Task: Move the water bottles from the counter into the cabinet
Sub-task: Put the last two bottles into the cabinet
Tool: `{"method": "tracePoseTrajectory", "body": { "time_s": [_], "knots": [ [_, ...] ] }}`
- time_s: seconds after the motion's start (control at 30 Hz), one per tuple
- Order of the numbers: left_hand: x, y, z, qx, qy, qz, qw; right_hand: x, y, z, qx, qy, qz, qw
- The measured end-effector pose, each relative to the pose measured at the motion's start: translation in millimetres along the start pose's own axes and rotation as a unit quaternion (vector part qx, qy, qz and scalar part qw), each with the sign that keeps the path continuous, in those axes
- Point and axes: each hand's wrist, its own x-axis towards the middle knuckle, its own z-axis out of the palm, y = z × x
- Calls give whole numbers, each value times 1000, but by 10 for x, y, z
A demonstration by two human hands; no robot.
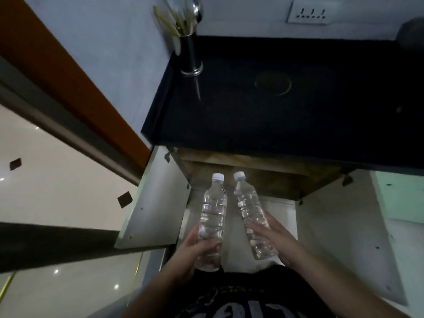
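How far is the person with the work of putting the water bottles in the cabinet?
Done: both cabinet doors stand open, and no bottle shows on the visible part of the dark counter. In hand: the left hand holds one water bottle, the right hand holds the other bottle, caps pointing toward the opening. Left: setting both inside the cabinet; neither is in yet.

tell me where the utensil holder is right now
In the head view the steel utensil holder stands at the back left corner of the dark counter, against the wall and left of the wall socket, well above both bottles.
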Motion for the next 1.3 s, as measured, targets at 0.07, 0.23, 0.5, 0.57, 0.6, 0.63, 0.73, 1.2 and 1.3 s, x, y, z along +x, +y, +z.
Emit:
{"method": "tracePoseTrajectory", "body": {
  "time_s": [0.07, 0.23, 0.5, 0.57, 0.6, 0.63, 0.73, 1.2, 1.3],
  "knots": [
    [143, 141, -136, 27, -4, -33, 999, 102, -1, 141, 24, 30, 4, 999],
    [563, 363, -244, 131, -20, -88, 987, 269, 101, 213, 82, 104, 17, 991],
    [1395, 305, -47, 133, -19, -84, 987, 910, 346, -120, 92, 165, 28, 982],
    [1636, 244, -59, 122, -9, -83, 989, 1119, 407, -218, 99, 156, 28, 982],
    [1770, 204, -69, 118, -8, -83, 990, 1223, 433, -270, 96, 148, 23, 984],
    [1902, 166, -69, 115, -6, -85, 990, 1334, 469, -321, 92, 141, 14, 986],
    [2332, 54, -86, 97, -13, -75, 992, 1688, 593, -464, 74, 142, -15, 987],
    [3807, -144, 30, 173, -59, 80, 980, 2961, 997, -846, 59, 122, -151, 979],
    [3988, -10, 44, 252, -45, 128, 958, 3139, 874, -924, -6, 161, -176, 971]
  ]
}}
